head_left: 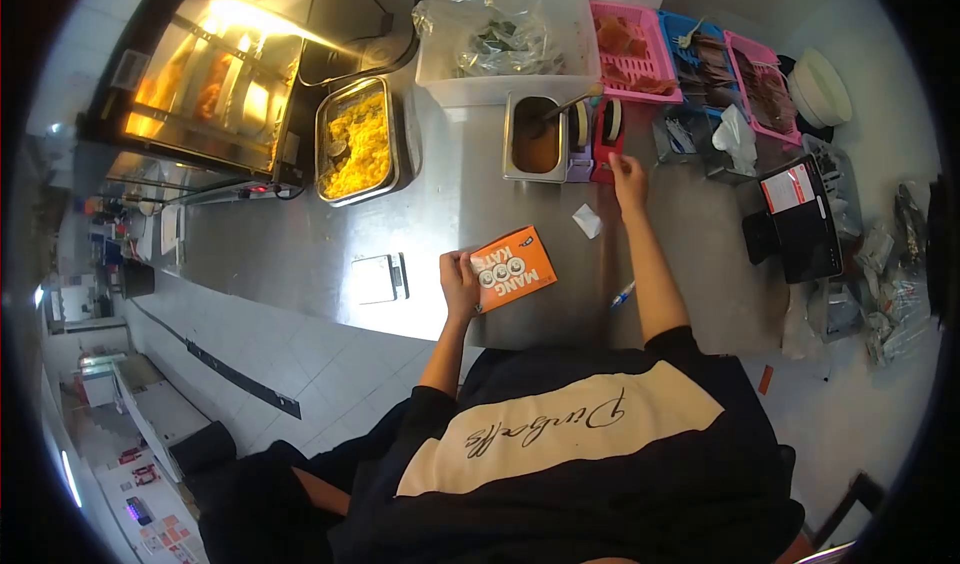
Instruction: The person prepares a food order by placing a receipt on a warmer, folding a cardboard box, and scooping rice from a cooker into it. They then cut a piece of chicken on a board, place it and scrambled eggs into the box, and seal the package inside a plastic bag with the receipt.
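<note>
My left hand (460, 283) is closed on the left end of an orange cardboard box (518, 268) with white printed lettering, near the counter's front edge. Farther out, my right hand (628, 180) is at the front of a red tape dispenser (607, 144), its fingers drawn together. Whatever is between those fingertips is too small to make out. A purple tape dispenser (580, 154) stands just left of the red one. On the counter between my hands lies a small white paper (587, 221).
A steel pan of brown sauce (538, 154) with a ladle stands by the dispensers. To the left are a tray of yellow food (357, 149), a white scale (377, 279) and a lit warmer cabinet (205, 84). A pen (623, 294) and a black tablet (803, 219) are at right.
</note>
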A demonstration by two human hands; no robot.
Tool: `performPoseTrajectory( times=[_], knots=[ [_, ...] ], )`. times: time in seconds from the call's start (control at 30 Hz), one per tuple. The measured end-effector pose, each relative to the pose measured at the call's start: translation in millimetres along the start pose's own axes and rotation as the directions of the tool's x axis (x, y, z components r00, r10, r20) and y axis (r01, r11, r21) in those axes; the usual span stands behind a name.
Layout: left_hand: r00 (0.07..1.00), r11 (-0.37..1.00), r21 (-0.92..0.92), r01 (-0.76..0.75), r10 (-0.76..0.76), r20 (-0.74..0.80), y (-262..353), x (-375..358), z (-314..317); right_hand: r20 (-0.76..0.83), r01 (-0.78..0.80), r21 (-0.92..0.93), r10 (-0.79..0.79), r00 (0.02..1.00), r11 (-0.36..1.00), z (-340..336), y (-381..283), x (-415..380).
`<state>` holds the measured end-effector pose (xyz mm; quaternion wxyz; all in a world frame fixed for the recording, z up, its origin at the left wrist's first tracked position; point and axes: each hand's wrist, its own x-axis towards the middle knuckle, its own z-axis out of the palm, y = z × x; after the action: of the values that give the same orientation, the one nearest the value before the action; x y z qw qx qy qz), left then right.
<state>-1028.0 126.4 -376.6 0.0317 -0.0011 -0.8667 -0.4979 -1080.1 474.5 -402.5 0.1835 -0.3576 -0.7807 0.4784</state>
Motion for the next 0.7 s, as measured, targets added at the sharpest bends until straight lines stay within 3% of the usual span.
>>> performPoseTrajectory(
  times=[0.03, 0.13, 0.2, 0.23, 0.33, 0.43, 0.47, 0.57, 0.67, 0.7],
  knots=[
    [1.000, 1.000, -0.003, 0.003, -0.003, -0.004, -1, 1, 0, 0.234, -0.125, 0.079, 0.103, 0.967, 0.989, -1, 4, 12],
    [0.997, 0.998, 0.005, -0.059, 0.059, -0.041, -11, 3, 2, 0.307, -0.344, 0.362, 0.238, 0.921, 0.866, -19, -33, 0],
    [0.996, 0.996, 0.040, -0.074, 0.076, -0.055, -14, -1, 5, 0.242, -0.201, 0.439, 0.101, 0.965, 0.876, -19, -15, -22],
    [0.997, 0.997, -0.056, 0.057, -0.060, -0.044, -3, -5, 5, 0.204, -0.134, 0.471, 0.039, 0.978, 0.872, -19, -4, -35],
    [0.992, 0.996, 0.084, 0.022, -0.012, -0.122, 3, -5, 11, 0.145, -0.168, 0.467, 0.112, 0.983, 0.868, -16, 5, -57],
    [0.961, 0.914, 0.365, -0.177, 0.240, -0.134, 20, -4, 14, 0.297, -0.399, 0.470, 0.285, 0.912, 0.787, -17, 7, -45],
    [0.978, 0.938, 0.309, -0.159, 0.193, -0.081, 23, -6, 13, 0.348, -0.462, 0.475, 0.323, 0.880, 0.749, -16, 11, -41],
    [0.999, 0.991, 0.126, -0.034, 0.029, 0.044, 25, -15, 13, 0.640, -0.762, 0.443, 0.429, 0.638, 0.473, -9, 23, -28],
    [0.947, 0.976, 0.055, 0.210, -0.217, 0.236, 41, -10, 8, 0.630, -0.731, 0.114, 0.520, 0.577, 0.673, -3, 17, -40],
    [0.962, 0.989, 0.030, 0.146, -0.149, 0.227, 28, -14, 10, 0.661, -0.651, 0.088, 0.445, 0.604, 0.754, -4, 13, -49]
  ],
)
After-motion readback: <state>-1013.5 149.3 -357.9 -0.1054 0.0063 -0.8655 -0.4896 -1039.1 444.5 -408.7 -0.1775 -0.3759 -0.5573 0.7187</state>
